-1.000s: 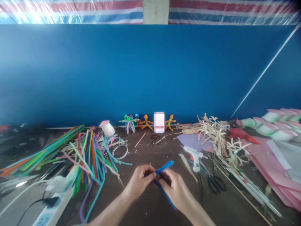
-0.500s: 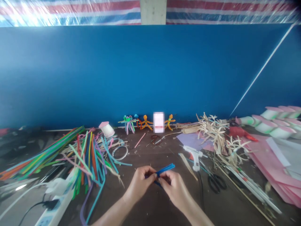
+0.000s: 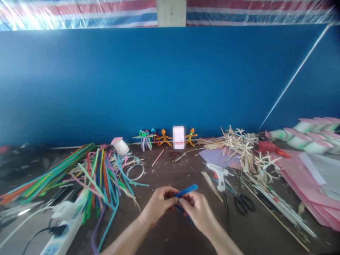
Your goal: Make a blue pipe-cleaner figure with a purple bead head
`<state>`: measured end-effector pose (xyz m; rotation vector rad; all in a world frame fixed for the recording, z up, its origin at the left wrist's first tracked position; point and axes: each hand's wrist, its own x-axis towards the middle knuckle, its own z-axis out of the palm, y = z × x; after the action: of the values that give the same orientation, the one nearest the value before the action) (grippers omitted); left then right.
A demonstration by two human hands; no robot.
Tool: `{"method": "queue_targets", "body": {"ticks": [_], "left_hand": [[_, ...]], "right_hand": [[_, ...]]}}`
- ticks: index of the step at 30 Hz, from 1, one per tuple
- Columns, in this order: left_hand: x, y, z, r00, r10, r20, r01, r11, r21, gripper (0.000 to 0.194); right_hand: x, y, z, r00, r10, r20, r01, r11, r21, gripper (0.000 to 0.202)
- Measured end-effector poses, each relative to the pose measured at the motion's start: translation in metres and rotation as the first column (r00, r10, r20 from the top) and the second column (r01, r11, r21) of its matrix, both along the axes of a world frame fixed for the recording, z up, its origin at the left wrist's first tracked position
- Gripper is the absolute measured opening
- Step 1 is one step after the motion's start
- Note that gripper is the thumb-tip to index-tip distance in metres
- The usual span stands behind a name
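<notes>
Blue pipe cleaners (image 3: pixel 189 190) are pinched between my two hands above the near middle of the dark table. My left hand (image 3: pixel 161 204) grips them from the left, fingers curled and thumb pressed in. From the right, my right hand (image 3: pixel 196 209) closes on the same blue bundle, its thumb tip close to the left one. Folded blue ends stick out above the fingers, and another blue part shows below, partly hidden by the right hand.
Colourful pipe cleaners (image 3: pixel 102 177) and a power strip (image 3: pixel 67 226) lie at left. Small figures (image 3: pixel 164 137) stand by the blue board. At right are a glue gun (image 3: pixel 220 174), scissors (image 3: pixel 243 203), sticks (image 3: pixel 287 209) and pink sheets (image 3: pixel 305 184).
Both hands stay closed on the blue pipe cleaners near the same spot. More of the blue part now shows below my right hand.
</notes>
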<state>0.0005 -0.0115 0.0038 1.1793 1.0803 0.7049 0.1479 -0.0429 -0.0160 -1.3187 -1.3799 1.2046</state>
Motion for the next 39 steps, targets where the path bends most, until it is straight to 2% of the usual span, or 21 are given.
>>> {"method": "queue_targets", "body": {"ticks": [6, 9, 12, 15, 21, 26, 33, 39], "left_hand": [[-0.006, 0.004, 0.000, 0.985, -0.037, 0.168, 0.060, 0.989, -0.135, 0.025], [-0.007, 0.005, 0.001, 0.968, -0.023, 0.248, 0.078, 0.974, -0.212, 0.022], [-0.007, 0.005, 0.001, 0.954, -0.034, 0.298, 0.116, 0.958, -0.261, 0.022], [-0.006, 0.005, 0.000, 0.933, -0.054, 0.356, 0.159, 0.949, -0.273, 0.021], [-0.004, 0.005, -0.003, 0.928, -0.036, 0.371, 0.148, 0.950, -0.276, 0.011], [-0.005, 0.004, -0.002, 0.928, -0.074, 0.366, 0.170, 0.957, -0.236, 0.017], [-0.007, 0.001, -0.001, 0.934, -0.099, 0.344, 0.180, 0.961, -0.212, 0.024], [-0.006, 0.001, 0.003, 0.938, -0.106, 0.329, 0.181, 0.962, -0.205, 0.029]], "right_hand": [[0.003, 0.005, -0.004, 0.965, 0.070, -0.253, -0.095, 0.991, -0.090, 0.026], [0.002, 0.005, -0.001, 0.957, 0.082, -0.280, -0.097, 0.995, -0.038, 0.025], [0.000, 0.005, 0.003, 0.967, 0.060, -0.248, -0.040, 0.996, 0.085, 0.014], [-0.003, 0.004, 0.003, 0.978, 0.037, -0.204, -0.005, 0.988, 0.153, 0.009], [-0.002, 0.001, -0.003, 0.984, 0.051, -0.173, -0.019, 0.983, 0.183, 0.012], [0.002, 0.001, -0.007, 0.988, 0.105, -0.114, -0.080, 0.976, 0.205, 0.013], [0.003, -0.003, -0.002, 0.996, 0.069, 0.050, -0.082, 0.928, 0.364, 0.014], [0.003, -0.004, 0.000, 0.989, 0.034, 0.142, -0.089, 0.912, 0.402, 0.017]]}}
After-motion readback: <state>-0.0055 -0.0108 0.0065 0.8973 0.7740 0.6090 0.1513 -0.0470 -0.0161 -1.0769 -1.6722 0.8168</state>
